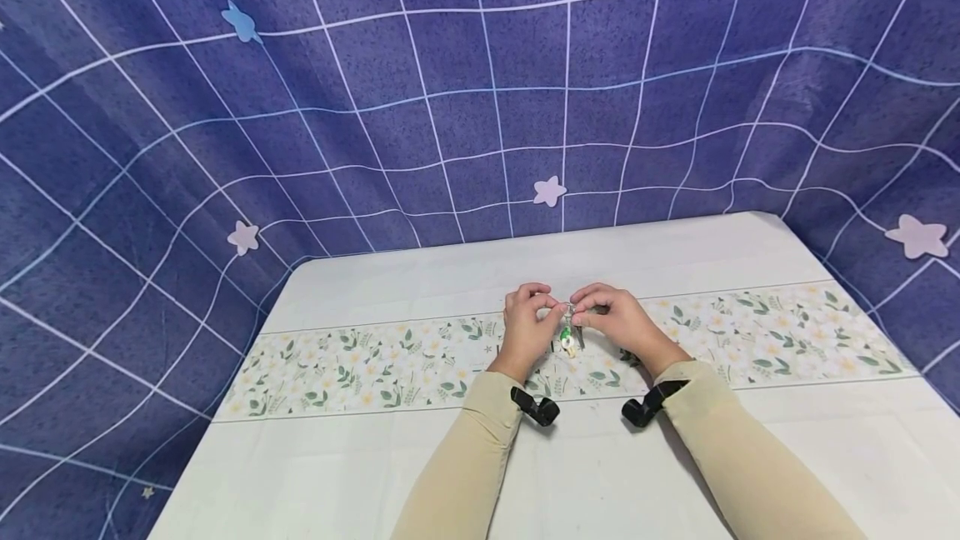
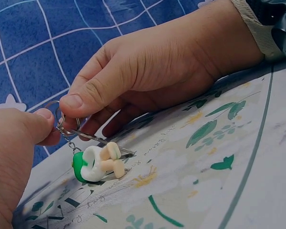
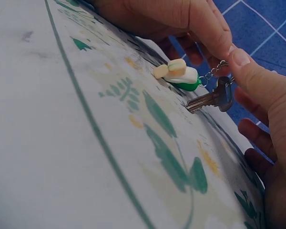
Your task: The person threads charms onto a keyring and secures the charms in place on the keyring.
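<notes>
Both hands meet over the table and pinch a metal key ring [image 2: 57, 114] between them. My left hand [image 1: 527, 327] grips its left side with thumb and forefinger. On the opposite side, the thumb and fingertips of my right hand [image 1: 618, 323] hold the ring. A small figure charm [image 2: 90, 164], green and white with peach-coloured feet, dangles from it on a short chain. Beside the charm hangs a silver key [image 3: 212, 99], blade pointing down toward the tablecloth in the right wrist view. Fingertips partly hide the ring.
A white tablecloth [image 1: 337, 473] with a floral band [image 1: 420, 361] covers the table. Behind it and at both sides hangs a blue curtain [image 1: 450, 132] with white grid lines and stars. Black wrist mounts [image 1: 536, 407] sit on the beige sleeves [image 1: 457, 473].
</notes>
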A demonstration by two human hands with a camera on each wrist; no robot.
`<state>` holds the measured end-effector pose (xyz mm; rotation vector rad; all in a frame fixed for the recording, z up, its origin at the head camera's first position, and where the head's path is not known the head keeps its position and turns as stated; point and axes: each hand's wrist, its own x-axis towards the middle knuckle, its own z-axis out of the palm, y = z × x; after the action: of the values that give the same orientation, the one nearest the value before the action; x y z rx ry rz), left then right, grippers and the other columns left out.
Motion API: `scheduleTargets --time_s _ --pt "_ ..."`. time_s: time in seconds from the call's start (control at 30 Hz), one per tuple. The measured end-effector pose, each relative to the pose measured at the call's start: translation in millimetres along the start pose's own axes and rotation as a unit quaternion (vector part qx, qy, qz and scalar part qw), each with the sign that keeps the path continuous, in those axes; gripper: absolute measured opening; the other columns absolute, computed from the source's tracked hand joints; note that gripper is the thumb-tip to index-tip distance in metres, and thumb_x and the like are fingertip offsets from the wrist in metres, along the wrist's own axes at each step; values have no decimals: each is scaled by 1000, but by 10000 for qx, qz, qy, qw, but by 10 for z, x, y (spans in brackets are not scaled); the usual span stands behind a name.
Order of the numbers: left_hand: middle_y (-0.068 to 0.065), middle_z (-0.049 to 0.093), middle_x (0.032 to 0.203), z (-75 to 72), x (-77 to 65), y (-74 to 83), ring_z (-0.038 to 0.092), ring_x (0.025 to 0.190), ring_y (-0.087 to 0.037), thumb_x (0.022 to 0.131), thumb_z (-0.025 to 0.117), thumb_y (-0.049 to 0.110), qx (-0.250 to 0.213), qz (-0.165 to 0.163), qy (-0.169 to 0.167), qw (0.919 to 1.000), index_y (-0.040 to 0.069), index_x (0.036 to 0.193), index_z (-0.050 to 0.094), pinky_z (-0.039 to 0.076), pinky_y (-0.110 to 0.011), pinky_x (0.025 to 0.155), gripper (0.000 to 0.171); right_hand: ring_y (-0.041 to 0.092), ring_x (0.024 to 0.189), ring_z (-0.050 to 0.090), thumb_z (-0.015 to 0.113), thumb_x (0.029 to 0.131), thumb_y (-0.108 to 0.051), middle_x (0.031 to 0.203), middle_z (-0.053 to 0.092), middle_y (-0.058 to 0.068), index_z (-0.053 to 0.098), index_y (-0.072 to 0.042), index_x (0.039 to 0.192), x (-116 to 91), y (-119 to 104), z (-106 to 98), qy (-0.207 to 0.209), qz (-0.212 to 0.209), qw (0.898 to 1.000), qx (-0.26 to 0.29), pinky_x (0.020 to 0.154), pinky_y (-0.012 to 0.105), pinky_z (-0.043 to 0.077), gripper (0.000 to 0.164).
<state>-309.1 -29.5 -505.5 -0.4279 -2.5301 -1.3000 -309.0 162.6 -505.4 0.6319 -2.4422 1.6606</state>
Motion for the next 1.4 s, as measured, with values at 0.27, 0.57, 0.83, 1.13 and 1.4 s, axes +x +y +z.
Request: scheduleTargets --time_s 0.27,0.57,0.83,1.13,1.4 --pt "-3 60 127 11 1 -5 44 123 -29 95 72 28 65 88 12 9999 14 80 70 29 -50 105 21 29 107 63 80 86 -9 113 69 14 75 -4 88 3 4 12 67 -52 9999 60 87 22 50 7" --pt "-3 59 126 4 -8 8 44 122 -29 95 71 27 -30 149 79 9999 14 77 66 30 -51 104 23 21 101 64 80 85 -5 107 70 18 76 1 87 19 13 61 374 -162 9989 228 84 15 48 8" --pt "-2 60 123 19 -3 -1 45 119 -28 95 71 26 -78 296 259 9992 15 76 65 31 -50 103 23 20 99 65 76 86 3 109 69 25 74 10 89 -9 -162 90 547 30 9978 386 80 13 50 8" --pt "-2 60 125 12 2 13 44 120 -28 96 69 25 -133 238 260 9993 14 78 64 32 -50 104 22 19 98 64 76 88 -2 111 68 26 75 10 94 -66 -455 60 581 313 9969 429 79 15 50 13" --pt "-2 61 123 9 16 15 45 118 -27 95 70 21 -238 285 346 9987 12 76 64 34 -47 103 21 19 100 63 76 88 -2 114 66 27 75 11 95 -67 -458 71 730 329 9947 645 79 14 49 14"
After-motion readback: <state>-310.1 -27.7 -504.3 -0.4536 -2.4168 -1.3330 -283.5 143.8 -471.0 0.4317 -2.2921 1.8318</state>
